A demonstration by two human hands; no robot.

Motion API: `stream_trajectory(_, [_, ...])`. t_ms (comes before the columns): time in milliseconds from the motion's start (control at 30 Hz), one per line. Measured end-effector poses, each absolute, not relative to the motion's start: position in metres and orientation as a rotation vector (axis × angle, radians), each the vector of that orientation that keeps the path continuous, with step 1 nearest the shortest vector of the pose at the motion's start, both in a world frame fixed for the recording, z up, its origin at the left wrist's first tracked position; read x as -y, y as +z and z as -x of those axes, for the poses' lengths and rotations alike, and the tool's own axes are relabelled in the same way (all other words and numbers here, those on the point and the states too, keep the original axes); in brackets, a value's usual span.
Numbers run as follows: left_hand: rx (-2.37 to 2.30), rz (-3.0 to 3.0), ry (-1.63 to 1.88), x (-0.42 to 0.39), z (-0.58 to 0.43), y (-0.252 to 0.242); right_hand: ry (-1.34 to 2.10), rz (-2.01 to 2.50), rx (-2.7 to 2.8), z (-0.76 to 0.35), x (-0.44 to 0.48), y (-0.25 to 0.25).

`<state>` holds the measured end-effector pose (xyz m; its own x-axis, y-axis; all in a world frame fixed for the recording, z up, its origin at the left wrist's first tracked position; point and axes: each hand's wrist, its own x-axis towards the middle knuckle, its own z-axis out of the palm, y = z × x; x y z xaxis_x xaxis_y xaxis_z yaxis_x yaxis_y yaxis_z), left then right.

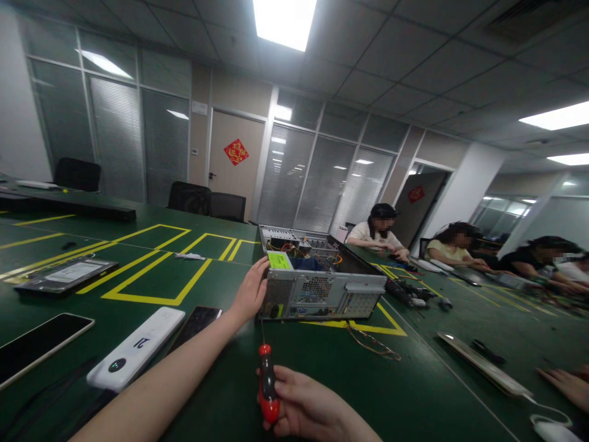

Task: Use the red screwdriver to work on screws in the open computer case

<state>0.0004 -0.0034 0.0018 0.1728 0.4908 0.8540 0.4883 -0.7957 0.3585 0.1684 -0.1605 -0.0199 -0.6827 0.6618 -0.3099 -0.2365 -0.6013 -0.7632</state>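
An opened computer case (pixel 329 298) lies on the green table with its rear panel facing me. Inside it are cables, boards and a power supply with a bright yellow-green label (pixel 278 260). My left hand (pixel 252 287) rests against the case's left rear corner, fingers stretched out along its side and top edge. In my right hand (pixel 306 399) is a screwdriver (pixel 267 383) with a red and black handle, held near the table's front. Its thin shaft points up at the lower left corner of the rear panel; whether the tip touches a screw cannot be made out.
To the left lie a hard drive (pixel 69 274), a smartphone (pixel 43 347) and a white power bank (pixel 137 348) marked 21. Thin wires (pixel 372 344) stick out in front of the case. Other people (pixel 380 230) sit along the right, with a black cable bundle (pixel 409 291) nearer.
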Motion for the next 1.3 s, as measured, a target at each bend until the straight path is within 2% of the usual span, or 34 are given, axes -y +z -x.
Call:
stream_trajectory(267, [-1.036,-2.398,1.736,0.003,0.000,0.002,2.230,0.962,0.892,-0.170,0.157,-0.023])
stream_trajectory(933, [-1.035,-2.387,1.728,0.004,0.000,0.002,2.271,0.891,1.059,-0.169,0.162,-0.018])
stream_trajectory(1300, [-1.041,-2.409,1.747,0.001,0.000,-0.001,1.872,0.656,1.071,-0.174,0.166,0.016])
